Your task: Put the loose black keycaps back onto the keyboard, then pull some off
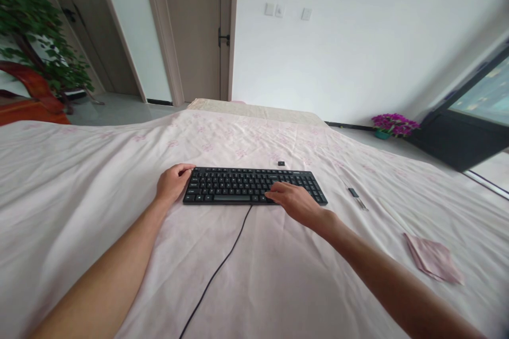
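A flat black plastic keyboard [254, 186] lies on the pink bedsheet [99, 180]. Its left end is gripped by the left hand [172, 182]; the right hand [296, 202] rests spread on the keys. Judged light, rigid, best lifted by both ends.

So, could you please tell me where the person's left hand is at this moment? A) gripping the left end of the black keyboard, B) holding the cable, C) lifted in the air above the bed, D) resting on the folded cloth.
A: the left hand is curled around the left end of the keyboard, while the right hand lies on the keys further right.
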{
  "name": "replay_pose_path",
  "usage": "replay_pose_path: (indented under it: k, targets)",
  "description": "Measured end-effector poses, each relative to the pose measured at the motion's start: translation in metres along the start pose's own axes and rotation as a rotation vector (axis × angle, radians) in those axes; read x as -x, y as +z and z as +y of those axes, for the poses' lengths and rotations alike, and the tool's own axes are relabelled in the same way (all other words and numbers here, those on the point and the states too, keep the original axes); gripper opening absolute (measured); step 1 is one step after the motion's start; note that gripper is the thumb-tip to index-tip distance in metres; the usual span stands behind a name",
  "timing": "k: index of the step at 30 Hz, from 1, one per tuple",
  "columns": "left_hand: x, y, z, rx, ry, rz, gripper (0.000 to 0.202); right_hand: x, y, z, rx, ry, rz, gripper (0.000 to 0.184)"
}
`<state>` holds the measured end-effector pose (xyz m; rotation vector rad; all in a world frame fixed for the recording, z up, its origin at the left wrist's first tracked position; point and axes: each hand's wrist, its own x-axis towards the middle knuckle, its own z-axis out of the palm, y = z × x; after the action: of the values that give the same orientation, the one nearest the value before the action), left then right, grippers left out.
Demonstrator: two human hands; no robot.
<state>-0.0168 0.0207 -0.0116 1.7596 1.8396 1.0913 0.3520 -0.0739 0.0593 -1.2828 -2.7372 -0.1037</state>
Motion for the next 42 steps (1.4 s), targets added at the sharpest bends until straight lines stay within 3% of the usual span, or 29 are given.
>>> replay_pose_path:
  k: [5, 9, 17, 26, 39, 42]
  targets:
    - [0.000, 0.000, 0.001, 0.010, -0.012, 0.003, 0.031, -0.006, -0.009, -0.005, 0.210, -0.122, -0.125, 0.023]
    - [0.000, 0.001, 0.000, 0.006, -0.007, -0.001, 0.033, -0.004, -0.009, -0.003, 0.253, -0.159, -0.134, 0.024]
    - [-0.002, 0.002, -0.003, -0.016, -0.001, 0.007, 0.033, -0.001, -0.005, 0.006, 0.122, -0.030, -0.084, 0.033]
    - [0.000, 0.000, 0.002, -0.005, -0.006, 0.003, 0.031, 0.014, 0.008, 0.007, -0.264, 0.063, 0.137, 0.031]
    - [0.001, 0.000, 0.002, 0.001, -0.013, -0.009, 0.031, 0.011, 0.016, -0.003, -0.248, 0.098, 0.172, 0.021]
    - [0.004, -0.002, 0.007, 0.002, 0.003, 0.047, 0.031, 0.012, 0.019, -0.005, -0.290, 0.144, 0.201, 0.021]
